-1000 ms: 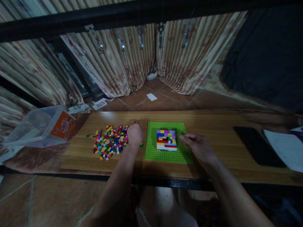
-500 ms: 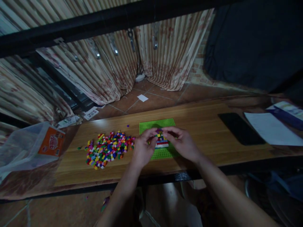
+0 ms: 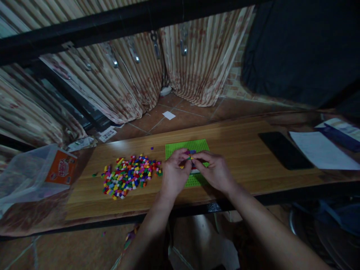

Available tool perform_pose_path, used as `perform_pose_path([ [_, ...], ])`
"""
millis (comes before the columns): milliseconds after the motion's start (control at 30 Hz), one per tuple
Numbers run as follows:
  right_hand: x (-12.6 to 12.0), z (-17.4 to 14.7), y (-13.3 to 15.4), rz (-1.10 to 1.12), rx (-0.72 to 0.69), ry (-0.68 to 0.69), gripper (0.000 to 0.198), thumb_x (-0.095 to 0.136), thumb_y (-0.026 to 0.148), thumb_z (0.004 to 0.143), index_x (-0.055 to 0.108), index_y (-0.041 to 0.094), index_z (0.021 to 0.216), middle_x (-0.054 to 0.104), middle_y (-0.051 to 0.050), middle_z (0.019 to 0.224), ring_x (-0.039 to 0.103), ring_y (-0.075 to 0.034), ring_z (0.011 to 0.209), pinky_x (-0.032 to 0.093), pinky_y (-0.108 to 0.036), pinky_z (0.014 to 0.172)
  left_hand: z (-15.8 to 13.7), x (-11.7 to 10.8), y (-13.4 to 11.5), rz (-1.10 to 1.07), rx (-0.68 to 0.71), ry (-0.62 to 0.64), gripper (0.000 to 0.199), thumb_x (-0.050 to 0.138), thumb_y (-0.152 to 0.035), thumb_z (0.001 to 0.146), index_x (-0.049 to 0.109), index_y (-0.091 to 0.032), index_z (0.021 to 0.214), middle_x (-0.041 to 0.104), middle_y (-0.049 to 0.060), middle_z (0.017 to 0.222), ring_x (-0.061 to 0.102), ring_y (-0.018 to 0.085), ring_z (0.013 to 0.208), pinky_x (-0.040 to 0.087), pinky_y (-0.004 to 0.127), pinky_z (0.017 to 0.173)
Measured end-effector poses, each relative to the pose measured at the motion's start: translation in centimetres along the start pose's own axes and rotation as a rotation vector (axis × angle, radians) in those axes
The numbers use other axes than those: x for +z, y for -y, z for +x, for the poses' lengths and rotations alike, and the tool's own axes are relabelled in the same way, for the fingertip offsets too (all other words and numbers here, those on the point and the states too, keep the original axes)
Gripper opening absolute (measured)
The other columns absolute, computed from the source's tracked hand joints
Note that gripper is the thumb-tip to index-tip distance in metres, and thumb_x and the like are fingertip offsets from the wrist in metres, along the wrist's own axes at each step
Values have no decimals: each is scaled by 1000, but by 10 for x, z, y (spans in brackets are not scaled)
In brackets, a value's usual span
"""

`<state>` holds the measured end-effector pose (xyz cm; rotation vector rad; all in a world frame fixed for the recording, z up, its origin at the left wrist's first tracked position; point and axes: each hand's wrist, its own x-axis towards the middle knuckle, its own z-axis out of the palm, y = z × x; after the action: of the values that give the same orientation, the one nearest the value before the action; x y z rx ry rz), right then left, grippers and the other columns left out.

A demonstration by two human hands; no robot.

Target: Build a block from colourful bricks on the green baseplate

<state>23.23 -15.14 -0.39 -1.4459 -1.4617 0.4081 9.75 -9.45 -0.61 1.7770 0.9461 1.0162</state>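
Note:
A green studded baseplate lies on the wooden board, and a small build of coloured bricks stands on it, mostly covered by my fingers. My left hand comes in from the left, its thumb and fingers closed at the build's upper part. From the other side my right hand meets it, thumb and index finger pinched together over the same spot. Small yellow and green bits show between the fingertips; which brick each hand grips is hidden. Left of the plate spreads a pile of loose toy bricks in many colours.
A clear plastic tub with an orange label stands at the left. On the right lie a black flat slab and a white paper sheet. One purple brick sits apart behind the pile. The wooden board carries the bricks.
My hands have drawn closer together over the build, the left one shifting slightly right. Their fingertips now meet and cover more of the bricks. The view has shifted slightly.

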Motion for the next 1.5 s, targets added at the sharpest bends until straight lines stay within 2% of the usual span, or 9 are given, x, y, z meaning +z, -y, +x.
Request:
perform_pose_path([
  [133, -1, 0, -2, 12, 21, -37, 14, 57, 27, 87, 71, 23, 86, 72, -3, 84, 67, -18, 77, 50, -30, 73, 1, -1, 0, 12, -8, 8, 29, 62, -15, 80, 63, -19, 108, 72, 3, 91, 71, 14, 82, 58, 27, 79],
  [300, -6, 2, -15, 156, 168, -139, 18, 59, 33, 84, 71, 21, 90, 72, -4, 86, 66, -18, 78, 51, -30, 73, 6, -11, 8, 102, -44, -59, 26, 58, -16, 84, 65, -19, 108, 71, 6, 104, 70, 16, 93, 57, 27, 84],
  [400, -8, 3, -21, 201, 213, -121, 21, 58, 33, 84, 71, 20, 94, 73, -4, 89, 66, -18, 80, 51, -31, 75, 8, -16, 12, 132, -45, -72, 25, 57, -16, 84, 66, -18, 108, 70, 7, 106, 69, 17, 96, 55, 28, 87],
  [600, -8, 4, -23, 232, 301, -80, 18, 60, 33, 81, 71, 19, 87, 71, -2, 76, 63, -15, 67, 49, -28, 65, 9, -20, 18, 175, -14, -82, 23, 56, -14, 84, 67, -17, 104, 70, 7, 102, 68, 17, 93, 55, 29, 85],
  [867, -9, 12, -16, 595, 477, -153, 25, 80, 35, 59, 66, 20, 73, 60, 5, 58, 56, -11, 51, 47, -25, 53, 10, -23, 24, 189, 1, -93, 26, 56, -13, 83, 67, -17, 105, 69, 7, 103, 68, 17, 92, 55, 29, 86],
  [967, -8, 11, -18, 534, 478, -148, 23, 79, 34, 60, 64, 20, 70, 60, 4, 56, 54, -11, 49, 45, -25, 50, 10, -24, 28, 192, 9, -84, 26, 56, -14, 83, 67, -18, 107, 69, 7, 103, 68, 17, 93, 55, 30, 87],
  [1200, -4, 2, -37, 322, 446, -30, 15, 63, 35, 77, 64, 20, 81, 68, 0, 71, 63, -15, 59, 49, -28, 56, 9, -26, 31, 214, 12, -78, 27, 56, -13, 83, 67, -18, 107, 70, 7, 103, 68, 17, 94, 55, 31, 87],
  [1333, -3, 0, -42, 319, 402, 31, 13, 60, 33, 79, 63, 21, 81, 68, -1, 73, 64, -15, 63, 50, -29, 61, 9, -25, 29, 222, -13, -61, 27, 55, -11, 82, 68, -18, 105, 70, 7, 103, 68, 18, 94, 56, 33, 88],
  [1500, -1, 2, -42, 204, 348, 20, 12, 60, 32, 79, 65, 21, 78, 69, -1, 74, 63, -17, 70, 47, -31, 68, 10, -25, 29, 245, -15, -66, 26, 54, -12, 83, 68, -18, 104, 70, 7, 102, 68, 18, 94, 56, 33, 88],
])
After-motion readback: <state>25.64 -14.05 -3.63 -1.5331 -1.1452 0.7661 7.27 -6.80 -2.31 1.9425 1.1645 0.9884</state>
